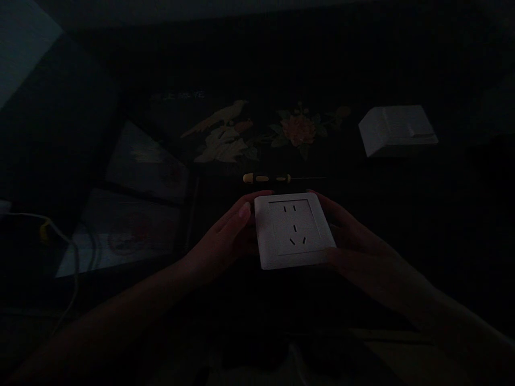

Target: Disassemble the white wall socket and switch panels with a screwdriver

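A white square wall socket [295,230], its slotted face turned up toward me, is held between both hands above the dark table. My left hand [233,228] grips its left edge, with the thumb along the side and fingers reaching behind the far corner. On the opposite side, my right hand [358,244] closes on the right edge, its thumb at the near right corner. The socket's back and the fingers beneath it are hidden. Just beyond the socket lies a screwdriver [267,178] with a yellow and black handle, its thin shaft pointing right.
A white box-like piece [398,131] sits at the back right. The dark tabletop [161,123] bears a painted bird and flowers and reflects a window on the left. A pale cable [74,252] with a yellow part hangs at the left. The scene is very dim.
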A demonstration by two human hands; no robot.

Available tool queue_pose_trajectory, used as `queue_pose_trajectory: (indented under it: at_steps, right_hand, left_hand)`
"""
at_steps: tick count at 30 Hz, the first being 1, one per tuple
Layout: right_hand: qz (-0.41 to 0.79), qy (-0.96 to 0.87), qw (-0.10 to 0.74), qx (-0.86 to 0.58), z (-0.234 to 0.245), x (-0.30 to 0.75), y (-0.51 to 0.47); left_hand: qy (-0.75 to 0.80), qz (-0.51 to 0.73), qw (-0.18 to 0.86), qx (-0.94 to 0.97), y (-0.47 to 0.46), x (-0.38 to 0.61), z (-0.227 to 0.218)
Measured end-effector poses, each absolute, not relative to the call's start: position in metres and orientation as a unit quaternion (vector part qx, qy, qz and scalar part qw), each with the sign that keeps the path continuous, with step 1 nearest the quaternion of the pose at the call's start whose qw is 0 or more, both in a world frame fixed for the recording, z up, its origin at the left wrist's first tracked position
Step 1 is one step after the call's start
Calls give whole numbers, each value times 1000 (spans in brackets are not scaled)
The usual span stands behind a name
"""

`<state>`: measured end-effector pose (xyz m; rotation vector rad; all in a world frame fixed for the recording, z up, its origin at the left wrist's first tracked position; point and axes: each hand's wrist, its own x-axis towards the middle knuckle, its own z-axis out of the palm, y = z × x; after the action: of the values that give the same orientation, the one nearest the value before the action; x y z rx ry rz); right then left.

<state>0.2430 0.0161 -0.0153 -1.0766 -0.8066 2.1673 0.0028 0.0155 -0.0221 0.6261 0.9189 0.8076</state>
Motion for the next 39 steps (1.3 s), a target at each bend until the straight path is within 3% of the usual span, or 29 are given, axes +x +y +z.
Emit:
queue_pose_trajectory:
  at_steps: [7, 12, 15, 20, 25, 33, 39]
  right_hand:
    - [833, -251, 303, -390, -17, 241, 19]
    - [794, -343, 276, -419, -15, 241, 19]
    - [694, -499, 256, -451, -13, 244, 19]
    - [421, -751, 269, -432, -14, 250, 16]
    - [305, -826, 254, -400, -13, 248, 11]
    - [365, -788, 285, -405, -5, 246, 8]
    - [492, -624, 389, -466, 1, 254, 12]
  left_hand:
    - [411, 366, 779, 299, 10, 3, -16]
    - [409, 345, 795, 286, 12, 2, -16]
    - [414, 350, 793, 278, 12, 2, -15]
    - [407, 367, 766, 336, 9, 3, -13]
    - [375, 335, 760, 412, 3, 1, -16]
    - [373, 331, 703, 507, -3, 5, -20]
    - [360, 308, 733, 488, -4, 4, -16]
